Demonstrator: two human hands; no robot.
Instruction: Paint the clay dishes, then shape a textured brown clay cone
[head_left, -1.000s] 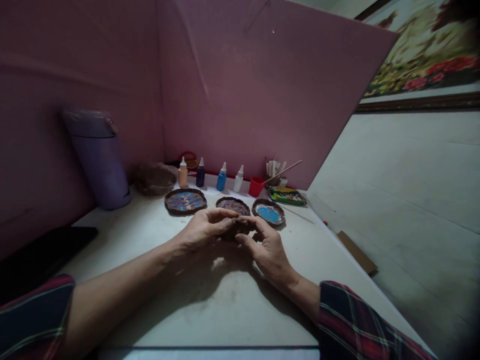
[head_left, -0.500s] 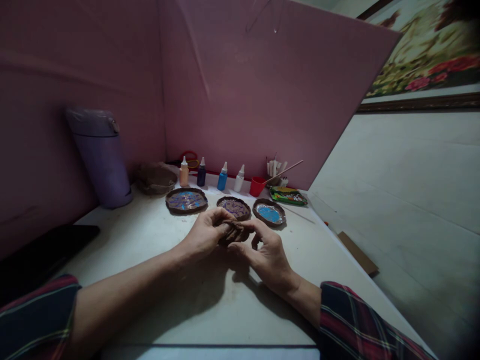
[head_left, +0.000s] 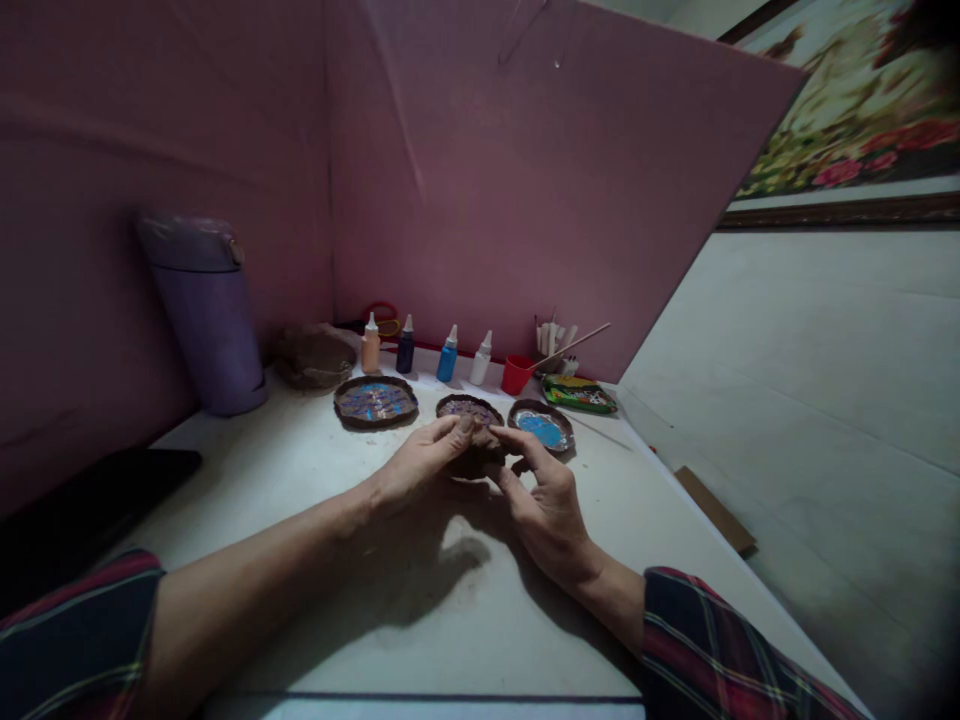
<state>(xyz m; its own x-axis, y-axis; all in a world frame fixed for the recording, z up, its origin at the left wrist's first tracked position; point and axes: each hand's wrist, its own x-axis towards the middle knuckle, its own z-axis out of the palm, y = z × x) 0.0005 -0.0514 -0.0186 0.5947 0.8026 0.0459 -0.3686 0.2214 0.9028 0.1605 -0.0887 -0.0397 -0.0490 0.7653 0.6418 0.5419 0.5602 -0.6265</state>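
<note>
Fingers are shifting around a brown, clay-like lump [head_left: 481, 460]; the left hand [head_left: 420, 458] is now laying its thumb higher across the top, apparently turning the lump as it is being worked. Partly closed, that hand is pinching the left side, while the right hand [head_left: 553, 500], loosely curled, is bringing index finger and thumb to the right side. The lump is hanging above the middle of a white tabletop [head_left: 450, 640], nearer the far edge than the near one. Just beyond, a middle dish [head_left: 466, 404] and a blue-centered dish [head_left: 541, 430] are crowding forward movement, with a red cup [head_left: 516, 376] standing behind them. A green packet [head_left: 579, 393] is marking the far right corner. More room is opening toward the near edge, where forearm shadows are falling.
</note>
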